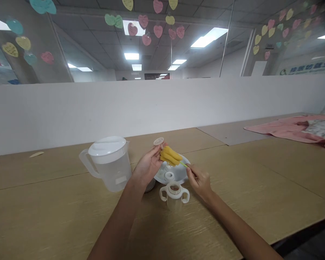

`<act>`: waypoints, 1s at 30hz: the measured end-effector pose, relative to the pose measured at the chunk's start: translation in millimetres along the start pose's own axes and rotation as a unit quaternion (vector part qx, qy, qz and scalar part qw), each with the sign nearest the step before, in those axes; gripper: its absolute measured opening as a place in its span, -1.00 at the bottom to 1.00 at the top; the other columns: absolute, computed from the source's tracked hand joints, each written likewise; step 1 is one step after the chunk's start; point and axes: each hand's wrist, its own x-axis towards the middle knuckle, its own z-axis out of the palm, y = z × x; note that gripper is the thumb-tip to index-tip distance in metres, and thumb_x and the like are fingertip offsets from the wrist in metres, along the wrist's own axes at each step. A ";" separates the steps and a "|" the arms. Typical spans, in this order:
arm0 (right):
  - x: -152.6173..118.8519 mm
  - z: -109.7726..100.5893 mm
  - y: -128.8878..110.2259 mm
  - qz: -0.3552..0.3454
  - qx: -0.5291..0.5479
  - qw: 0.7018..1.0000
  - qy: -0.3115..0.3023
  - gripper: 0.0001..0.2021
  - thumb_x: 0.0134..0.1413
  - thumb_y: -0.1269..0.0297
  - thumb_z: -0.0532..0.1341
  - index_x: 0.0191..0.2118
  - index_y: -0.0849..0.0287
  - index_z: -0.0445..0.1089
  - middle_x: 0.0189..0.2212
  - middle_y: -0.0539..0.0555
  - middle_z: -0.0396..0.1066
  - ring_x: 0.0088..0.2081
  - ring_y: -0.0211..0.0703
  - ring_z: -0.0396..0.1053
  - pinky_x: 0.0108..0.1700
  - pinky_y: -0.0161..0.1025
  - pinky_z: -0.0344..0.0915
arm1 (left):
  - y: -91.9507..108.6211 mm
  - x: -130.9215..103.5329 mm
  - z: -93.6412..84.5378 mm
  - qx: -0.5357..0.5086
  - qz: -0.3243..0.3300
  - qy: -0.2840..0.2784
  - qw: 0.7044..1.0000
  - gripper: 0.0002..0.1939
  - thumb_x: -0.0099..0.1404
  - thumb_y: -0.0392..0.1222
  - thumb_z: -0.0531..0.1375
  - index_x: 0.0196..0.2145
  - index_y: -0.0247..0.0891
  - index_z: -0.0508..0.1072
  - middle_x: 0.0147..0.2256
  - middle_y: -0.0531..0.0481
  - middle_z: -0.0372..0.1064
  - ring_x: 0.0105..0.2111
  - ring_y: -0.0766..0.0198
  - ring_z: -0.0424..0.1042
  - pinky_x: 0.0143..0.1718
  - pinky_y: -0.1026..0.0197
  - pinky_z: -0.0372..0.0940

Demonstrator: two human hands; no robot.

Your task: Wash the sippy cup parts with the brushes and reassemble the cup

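In my right hand (199, 180), closed, is the thin green handle of a bottle brush (170, 156) with a yellow sponge head. The sponge end points left and touches my left hand (148, 164). The fingers of my left hand close around a small clear piece with a round, flat, disc-like end (159, 141); its lower part is hidden by the fingers and sponge. Below the hands sits a white bowl (182, 173) with white bottle parts, among them a white ring-shaped part (169, 176). In front of it stands a clear baby bottle with two white handles (174, 196), upright and uncapped.
A translucent lidded pitcher (113, 164) stands left of the bowl. A dark round object (150, 186) is partly hidden behind my left wrist. A pink cloth (284, 126) lies at the far right of the wooden table (56, 216). A white wall (70, 112) borders the back.
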 end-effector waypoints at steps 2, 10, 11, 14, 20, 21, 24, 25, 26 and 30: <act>1.1 -0.5 0.6 -0.021 -0.007 1.000 -0.009 -0.76 0.20 0.30 0.03 -0.28 0.25 0.42 -0.59 0.00 0.31 -0.56 -0.30 0.24 -0.46 -0.34 0.13 | 3.1 -1.5 0.3 0.003 0.006 0.011 1.000 -0.77 0.35 -0.32 0.03 -0.30 -0.27 0.50 -0.13 -0.08 0.44 0.00 0.27 0.35 0.16 0.17 0.14; 0.4 -5.2 6.1 -0.011 -0.054 0.998 0.008 -0.69 0.17 0.31 0.00 -0.57 0.20 0.25 -0.69 -0.07 0.12 -0.62 -0.34 0.09 -0.51 -0.35 0.02 | 10.0 -3.9 -8.7 0.084 0.090 -0.014 0.992 -0.82 0.29 -0.33 0.11 -0.25 -0.34 0.53 -0.12 -0.13 0.44 0.05 0.22 0.31 0.17 0.18 0.11; -0.2 -5.3 5.3 0.002 -0.047 0.999 0.022 -0.69 0.19 0.31 -0.01 -0.56 0.20 0.25 -0.69 -0.07 0.11 -0.63 -0.34 0.08 -0.52 -0.35 0.01 | 9.5 -5.2 -8.3 0.095 0.101 -0.019 0.990 -0.82 0.28 -0.33 0.12 -0.26 -0.34 0.53 -0.12 -0.13 0.44 0.06 0.22 0.29 0.18 0.19 0.11; -1.6 -4.0 2.8 -0.013 -0.050 0.998 0.019 -0.71 0.20 0.33 -0.01 -0.51 0.21 0.29 -0.68 -0.07 0.14 -0.62 -0.35 0.09 -0.52 -0.36 0.02 | 5.4 -8.6 -5.4 0.121 0.087 -0.042 0.988 -0.83 0.27 -0.29 0.14 -0.27 -0.33 0.53 -0.12 -0.13 0.44 0.08 0.20 0.27 0.17 0.19 0.09; -1.8 -3.2 7.9 -0.110 -0.126 0.984 -0.058 -0.72 0.14 0.29 0.05 -0.56 0.19 0.32 -0.65 0.01 0.28 -0.57 -0.30 0.19 -0.47 -0.34 0.05 | 11.1 -2.9 -16.7 0.193 0.154 -0.036 0.968 -0.76 0.25 -0.09 0.16 -0.23 -0.32 0.46 -0.36 -0.08 0.44 -0.21 0.21 0.44 -0.05 0.16 0.28; -1.4 -4.0 9.4 -0.105 -0.135 0.984 -0.054 -0.73 0.13 0.28 0.06 -0.54 0.19 0.35 -0.65 0.02 0.30 -0.57 -0.29 0.20 -0.47 -0.33 0.05 | 15.0 -0.6 -22.8 0.250 0.175 -0.014 0.952 -0.72 0.24 -0.04 0.14 -0.22 -0.31 0.44 -0.41 -0.05 0.41 -0.31 0.22 0.45 -0.16 0.17 0.32; 0.6 -6.2 13.0 -0.063 -0.127 0.990 -0.023 -0.73 0.13 0.26 0.04 -0.48 0.20 0.39 -0.65 0.01 0.31 -0.58 -0.30 0.22 -0.47 -0.34 0.07 | 24.1 7.3 -45.4 0.528 0.209 0.078 0.819 -0.72 0.27 -0.01 0.08 -0.35 -0.27 0.44 -0.49 -0.02 0.35 -0.47 0.25 0.39 -0.31 0.20 0.29; 1.4 -6.7 14.0 -0.049 -0.122 0.991 -0.012 -0.72 0.14 0.26 0.03 -0.48 0.20 0.40 -0.65 0.00 0.30 -0.59 -0.31 0.22 -0.48 -0.35 0.07 | 24.8 10.3 -53.7 0.615 0.204 0.104 0.755 -0.72 0.28 -0.06 0.06 -0.44 -0.27 0.43 -0.52 -0.02 0.34 -0.46 0.23 0.38 -0.29 0.20 0.27; 2.0 -6.9 14.9 -0.036 -0.121 0.992 -0.004 -0.71 0.15 0.26 0.03 -0.48 0.21 0.40 -0.66 0.00 0.29 -0.59 -0.31 0.21 -0.48 -0.35 0.07 | 23.9 13.6 -62.1 0.682 0.189 0.126 0.695 -0.71 0.28 -0.11 0.05 -0.52 -0.26 0.40 -0.55 -0.03 0.32 -0.43 0.20 0.38 -0.26 0.18 0.25; 2.9 -5.4 19.4 0.003 -0.135 0.991 0.008 -0.68 0.18 0.22 0.01 -0.48 0.22 0.40 -0.69 -0.02 0.24 -0.62 -0.32 0.18 -0.50 -0.34 0.04 | 8.7 28.3 -95.2 0.743 0.138 0.162 0.634 -0.72 0.19 -0.23 0.12 -0.66 -0.26 0.33 -0.59 -0.08 0.31 -0.34 0.12 0.40 -0.20 0.13 0.22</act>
